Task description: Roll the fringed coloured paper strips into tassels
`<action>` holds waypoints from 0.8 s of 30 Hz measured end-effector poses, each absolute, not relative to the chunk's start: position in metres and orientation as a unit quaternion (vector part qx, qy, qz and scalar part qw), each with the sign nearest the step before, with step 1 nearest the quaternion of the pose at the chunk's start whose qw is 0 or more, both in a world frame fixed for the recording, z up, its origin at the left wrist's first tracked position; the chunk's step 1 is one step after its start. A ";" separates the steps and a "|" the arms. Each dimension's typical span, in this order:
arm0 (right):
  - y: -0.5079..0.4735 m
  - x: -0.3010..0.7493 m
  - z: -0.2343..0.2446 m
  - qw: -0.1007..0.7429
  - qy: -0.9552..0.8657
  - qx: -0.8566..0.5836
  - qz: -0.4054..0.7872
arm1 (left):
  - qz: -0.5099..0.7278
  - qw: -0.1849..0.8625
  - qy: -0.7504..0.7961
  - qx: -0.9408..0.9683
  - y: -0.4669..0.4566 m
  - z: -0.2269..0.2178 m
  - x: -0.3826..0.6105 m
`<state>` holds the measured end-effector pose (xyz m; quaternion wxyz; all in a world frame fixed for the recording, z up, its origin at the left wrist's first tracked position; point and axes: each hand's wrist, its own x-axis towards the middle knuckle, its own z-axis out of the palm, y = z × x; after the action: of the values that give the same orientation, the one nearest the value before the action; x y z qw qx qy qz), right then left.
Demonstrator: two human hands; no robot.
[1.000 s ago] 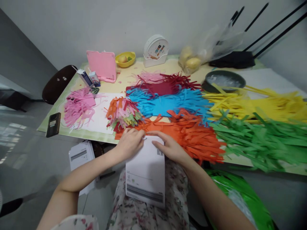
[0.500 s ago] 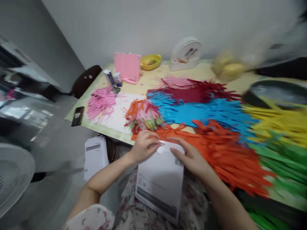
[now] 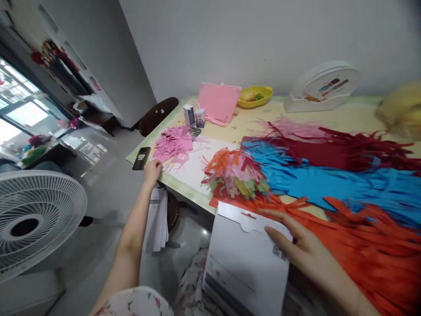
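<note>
My left hand [image 3: 152,170] is stretched far out to the left edge of the table [image 3: 345,117], right beside a black phone [image 3: 141,158] and a heap of pink paper strips [image 3: 173,145]. Its fingers curl at the edge and what they hold, if anything, is hidden. My right hand [image 3: 296,243] lies flat with fingers spread on a white envelope [image 3: 245,259] that rests on my lap against the table edge. Beyond the envelope sits a mixed-colour bundle of cut strips [image 3: 235,173].
Orange [image 3: 362,245], blue [image 3: 329,180] and dark red [image 3: 345,151] fringed paper sheets cover the table. At the back stand a pink tablet case [image 3: 218,103], two small cartons [image 3: 194,116], a yellow bowl [image 3: 255,95] and a white holder [image 3: 324,85]. A fan [image 3: 33,219] stands left, a brown stool [image 3: 158,115] beyond.
My left hand left the envelope and reached out left to the phone at the table edge. My head turned left, so the yellow and green paper slid out of view.
</note>
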<state>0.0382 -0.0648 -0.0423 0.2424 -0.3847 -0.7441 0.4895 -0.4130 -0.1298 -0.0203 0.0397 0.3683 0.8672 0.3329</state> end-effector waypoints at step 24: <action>-0.069 0.025 -0.004 0.327 -0.734 -0.370 0.466 | 0.449 0.477 0.597 0.463 -0.113 0.003 -0.208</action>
<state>0.0252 -0.0694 -0.0036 0.3268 -0.3700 -0.7344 0.4658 -0.2077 -0.1128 0.0031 0.4769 0.4631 0.5969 0.4492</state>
